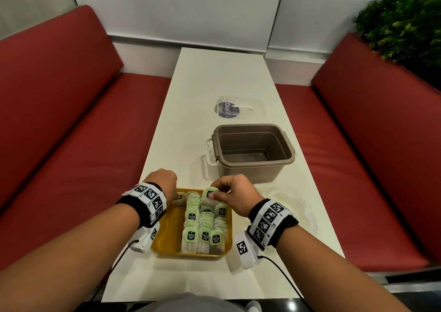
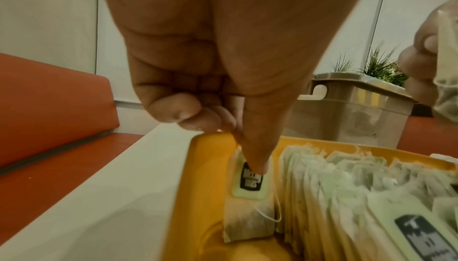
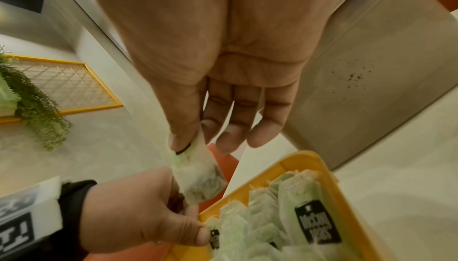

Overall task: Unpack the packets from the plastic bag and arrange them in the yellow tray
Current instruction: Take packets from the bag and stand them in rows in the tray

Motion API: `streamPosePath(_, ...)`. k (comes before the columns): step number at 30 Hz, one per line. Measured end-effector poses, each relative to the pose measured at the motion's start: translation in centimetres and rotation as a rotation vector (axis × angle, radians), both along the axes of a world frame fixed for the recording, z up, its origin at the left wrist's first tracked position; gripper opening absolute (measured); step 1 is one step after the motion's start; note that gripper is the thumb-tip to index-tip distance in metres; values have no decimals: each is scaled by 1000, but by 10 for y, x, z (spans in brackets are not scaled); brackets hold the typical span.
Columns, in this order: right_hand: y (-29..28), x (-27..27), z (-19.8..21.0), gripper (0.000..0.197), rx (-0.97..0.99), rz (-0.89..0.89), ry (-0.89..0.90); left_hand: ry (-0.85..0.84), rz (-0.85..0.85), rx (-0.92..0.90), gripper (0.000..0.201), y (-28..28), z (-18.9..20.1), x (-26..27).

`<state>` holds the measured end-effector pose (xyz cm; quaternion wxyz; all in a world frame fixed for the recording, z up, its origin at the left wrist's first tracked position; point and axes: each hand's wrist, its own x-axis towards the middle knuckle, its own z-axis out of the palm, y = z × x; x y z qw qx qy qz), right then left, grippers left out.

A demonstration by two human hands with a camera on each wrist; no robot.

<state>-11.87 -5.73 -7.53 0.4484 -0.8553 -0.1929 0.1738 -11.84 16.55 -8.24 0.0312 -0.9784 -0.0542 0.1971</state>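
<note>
The yellow tray (image 1: pixel 167 237) lies near the table's front edge and holds three rows of green-tagged tea packets (image 1: pixel 205 225) standing on edge. My left hand (image 1: pixel 177 195) pinches one packet (image 2: pixel 247 214) by its green tag and holds it upright in the tray's far left corner (image 2: pixel 198 177), beside the left row. My right hand (image 1: pixel 214 192) pinches another packet (image 3: pixel 200 179) between thumb and forefinger, hanging just above the tray's far end. A limp clear plastic bag (image 1: pixel 296 204) lies flat on the table to the right of the tray.
An empty brown bin (image 1: pixel 253 151) with a white handle stands just beyond the tray. Farther back lies a clear plastic piece with a blue label (image 1: pixel 236 108). Red benches (image 1: pixel 71 132) flank the narrow white table (image 1: pixel 214 72); a plant (image 1: pixel 405 25) stands at the back right.
</note>
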Motion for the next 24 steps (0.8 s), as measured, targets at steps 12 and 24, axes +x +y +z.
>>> streamPosePath(12, 8, 8, 8, 18, 55, 38, -20, -245, -375, -474, 27, -26, 65, -15)
streamPosePath(24, 19, 6, 5, 22, 5, 77, -96, -238, -272, -504, 13, -20, 87, -24)
